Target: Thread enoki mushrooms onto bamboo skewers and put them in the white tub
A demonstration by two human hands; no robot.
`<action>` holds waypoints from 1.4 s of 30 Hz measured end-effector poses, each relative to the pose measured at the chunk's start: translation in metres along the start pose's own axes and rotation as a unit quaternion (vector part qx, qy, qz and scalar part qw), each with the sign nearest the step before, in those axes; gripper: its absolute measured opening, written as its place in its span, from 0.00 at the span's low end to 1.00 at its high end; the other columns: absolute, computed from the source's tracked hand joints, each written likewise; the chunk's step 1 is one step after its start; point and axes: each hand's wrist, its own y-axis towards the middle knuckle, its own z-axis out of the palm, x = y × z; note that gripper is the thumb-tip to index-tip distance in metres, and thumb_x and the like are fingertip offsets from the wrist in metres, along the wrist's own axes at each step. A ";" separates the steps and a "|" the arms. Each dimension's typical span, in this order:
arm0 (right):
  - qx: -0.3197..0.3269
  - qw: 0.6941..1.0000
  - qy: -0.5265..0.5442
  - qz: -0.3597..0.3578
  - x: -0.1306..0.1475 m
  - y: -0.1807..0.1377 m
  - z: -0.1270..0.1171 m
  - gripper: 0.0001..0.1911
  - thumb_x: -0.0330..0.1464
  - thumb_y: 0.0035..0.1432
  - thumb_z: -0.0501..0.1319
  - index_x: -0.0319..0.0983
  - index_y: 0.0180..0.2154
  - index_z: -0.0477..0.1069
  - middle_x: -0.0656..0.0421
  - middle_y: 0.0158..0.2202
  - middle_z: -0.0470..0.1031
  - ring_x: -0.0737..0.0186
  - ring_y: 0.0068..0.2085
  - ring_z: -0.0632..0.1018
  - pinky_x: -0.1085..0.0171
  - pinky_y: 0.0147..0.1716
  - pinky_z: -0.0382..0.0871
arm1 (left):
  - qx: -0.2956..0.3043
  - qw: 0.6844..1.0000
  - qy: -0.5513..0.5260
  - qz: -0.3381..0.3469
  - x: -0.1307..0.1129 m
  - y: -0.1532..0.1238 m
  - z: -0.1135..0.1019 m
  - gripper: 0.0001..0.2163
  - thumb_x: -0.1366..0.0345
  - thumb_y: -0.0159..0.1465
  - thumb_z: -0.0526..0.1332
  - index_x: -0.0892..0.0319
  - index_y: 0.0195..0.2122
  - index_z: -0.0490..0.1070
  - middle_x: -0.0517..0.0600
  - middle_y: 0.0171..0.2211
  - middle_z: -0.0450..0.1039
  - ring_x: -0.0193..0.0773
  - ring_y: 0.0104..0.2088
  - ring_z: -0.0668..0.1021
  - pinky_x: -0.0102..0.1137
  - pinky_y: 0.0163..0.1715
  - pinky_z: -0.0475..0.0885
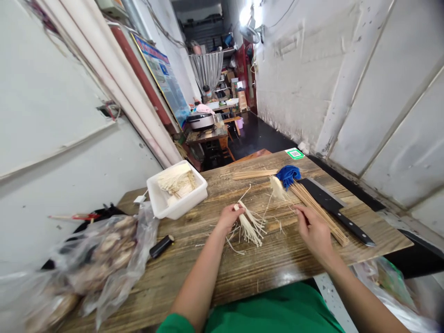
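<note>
My left hand (227,218) is closed on the stem end of a small bunch of enoki mushrooms (250,225) that fans out on the wooden table (208,263). My right hand (312,227) rests at the near edge of a pile of bamboo skewers (317,210), fingers curled as if pinching a skewer; what it holds is hard to make out. A blue cloth (287,175) lies at the far end of the skewers beside another tuft of enoki (276,187).
A white tray (157,200) with more enoki stands at the back left. A black cleaver (335,206) lies right of the skewers. A plastic bag of mushrooms (104,252) and a black lighter (161,246) sit on the left. More skewers (253,174) lie at the far edge.
</note>
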 end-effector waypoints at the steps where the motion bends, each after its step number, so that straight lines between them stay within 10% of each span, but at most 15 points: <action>1: -0.012 1.000 -0.003 -0.003 0.002 0.000 -0.006 0.12 0.33 0.64 0.50 0.38 0.43 0.71 0.53 0.40 0.77 0.58 0.41 0.78 0.60 0.43 0.71 | -0.009 1.000 -0.007 0.006 0.002 0.002 0.002 0.20 0.58 0.36 0.74 0.65 0.27 0.74 0.48 0.22 0.72 0.33 0.22 0.71 0.29 0.27 0.66; 9: 0.039 0.996 -0.014 -0.075 -0.001 -0.005 -0.039 0.11 0.32 0.63 0.53 0.41 0.45 0.71 0.54 0.42 0.77 0.59 0.42 0.78 0.61 0.43 0.72 | -0.071 0.993 -0.069 0.063 0.011 -0.012 0.008 0.36 0.64 0.40 0.74 0.62 0.52 0.67 0.48 0.30 0.77 0.33 0.31 0.76 0.31 0.40 0.68; 15: 0.152 0.979 0.034 -0.128 -0.006 -0.004 -0.044 0.17 0.28 0.63 0.52 0.43 0.52 0.69 0.56 0.43 0.77 0.63 0.43 0.78 0.65 0.42 0.72 | -0.023 0.988 -0.128 0.078 -0.006 -0.029 0.004 0.21 0.59 0.41 0.75 0.63 0.35 0.76 0.52 0.32 0.78 0.35 0.32 0.77 0.31 0.40 0.69; 21: 0.210 0.969 0.025 -0.129 0.003 -0.005 -0.047 0.18 0.30 0.64 0.50 0.45 0.53 0.70 0.57 0.39 0.77 0.64 0.38 0.78 0.66 0.36 0.72 | 0.036 0.977 -0.204 0.054 -0.028 -0.046 0.006 0.18 0.61 0.47 0.73 0.61 0.38 0.76 0.51 0.32 0.78 0.36 0.34 0.77 0.30 0.38 0.71; 42: 0.217 0.959 -0.035 -0.179 0.011 -0.006 -0.047 0.18 0.26 0.65 0.49 0.39 0.53 0.69 0.56 0.34 0.74 0.65 0.32 0.76 0.67 0.31 0.68 | 0.066 0.971 -0.229 0.012 -0.036 -0.057 0.015 0.17 0.62 0.45 0.75 0.63 0.34 0.78 0.51 0.30 0.78 0.34 0.30 0.77 0.26 0.33 0.72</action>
